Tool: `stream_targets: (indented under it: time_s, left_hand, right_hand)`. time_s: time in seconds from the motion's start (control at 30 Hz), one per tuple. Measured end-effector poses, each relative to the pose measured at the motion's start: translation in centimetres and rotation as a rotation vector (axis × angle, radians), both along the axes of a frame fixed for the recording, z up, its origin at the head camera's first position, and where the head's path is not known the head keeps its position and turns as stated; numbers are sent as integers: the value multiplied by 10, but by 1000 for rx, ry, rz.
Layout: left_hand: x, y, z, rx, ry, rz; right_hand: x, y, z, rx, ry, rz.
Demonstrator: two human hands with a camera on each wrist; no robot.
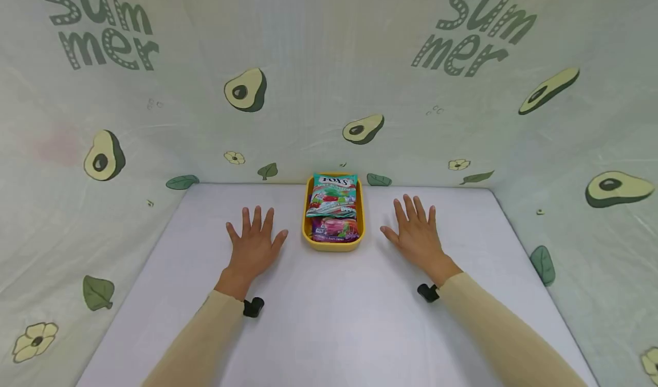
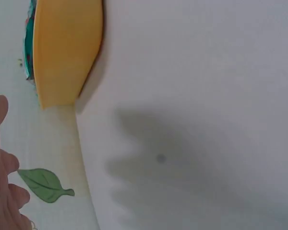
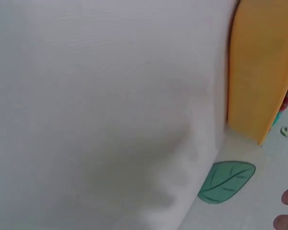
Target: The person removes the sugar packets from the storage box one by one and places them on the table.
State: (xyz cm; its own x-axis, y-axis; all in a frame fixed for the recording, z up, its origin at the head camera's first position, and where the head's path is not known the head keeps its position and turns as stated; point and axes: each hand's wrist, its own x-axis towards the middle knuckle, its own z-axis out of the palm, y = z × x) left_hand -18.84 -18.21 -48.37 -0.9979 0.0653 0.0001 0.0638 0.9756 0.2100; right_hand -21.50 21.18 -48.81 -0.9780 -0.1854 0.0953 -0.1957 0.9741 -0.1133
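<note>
Beige sleeves seen nearest, black wrist devices worn at their ends. Left hand and right hand held over white table, fingers spread and straight, nothing gripped. Between hands, touched by neither, yellow tray placed near table's far edge; inside, teal packet laid partly over purple packet. Behind, avocado-printed cloth hung.

Plain white table, and there's a pale cloth hung behind it and along both its sides. Print's all avocados, leaves and flowers, plus "summer" lettering twice, up high beyond the table. Pinkish smudge left of the table too, maybe a stain, too faint to tell.
</note>
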Motion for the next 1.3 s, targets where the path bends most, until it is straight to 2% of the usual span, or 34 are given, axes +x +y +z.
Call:
stream_targets:
  time_s: [0.13, 0.37, 0.57, 0.73, 0.9, 1.0, 1.3]
  left_hand:
    - [-14, 15, -1, 6, -9, -8]
    - [-35, 41, -4, 14, -57, -103]
    - [-41, 45, -9, 29, -129, -178]
    - [-41, 47, -10, 16, -138, -205]
    - [-36, 50, -11, -5, -137, -200]
    - [-29, 51, -11, -12, -138, -196]
    - [9, 50, -13, -22, -109, -208]
  right_hand:
    - [-16, -26, 2, -27, -17, 25]
    - [-29, -61, 0, -70, -91, 132]
    - [-31, -66, -6, -67, -179, 207]
    - [-26, -63, -7, -76, -172, 213]
    - [-18, -60, -10, -78, -122, 222]
    - [-11, -59, -13, -70, -104, 223]
    - [24, -56, -15, -61, -64, 253]
